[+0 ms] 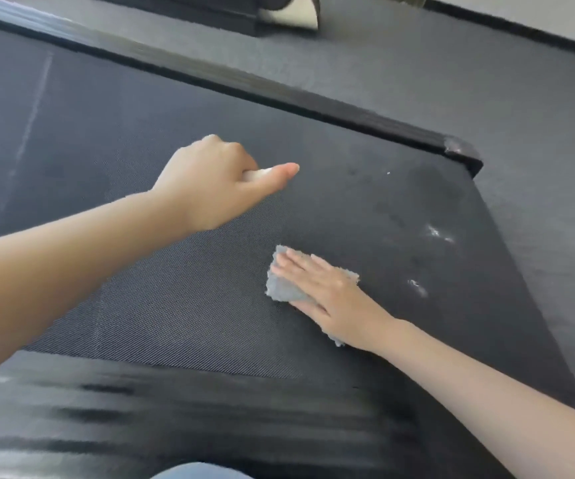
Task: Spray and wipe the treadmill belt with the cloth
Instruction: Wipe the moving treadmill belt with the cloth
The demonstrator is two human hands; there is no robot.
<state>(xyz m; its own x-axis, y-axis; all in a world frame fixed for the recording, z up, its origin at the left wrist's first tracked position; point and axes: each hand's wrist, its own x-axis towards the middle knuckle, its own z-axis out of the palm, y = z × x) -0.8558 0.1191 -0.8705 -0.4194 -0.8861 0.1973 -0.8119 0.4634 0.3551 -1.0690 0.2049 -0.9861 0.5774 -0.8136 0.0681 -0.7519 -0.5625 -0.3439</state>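
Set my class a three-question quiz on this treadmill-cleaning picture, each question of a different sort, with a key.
1. Multiple choice: what lies under the right hand?
A) a grey cloth
B) a yellow sponge
C) a scrubbing brush

2. True or false: the left hand presses flat on the grey cloth.

3. Fill the gap: the white marks on the treadmill belt lie to the person's ____ of the grey cloth.

Key
1. A
2. False: its fingers are curled and it is apart from the grey cloth, over bare belt.
3. right
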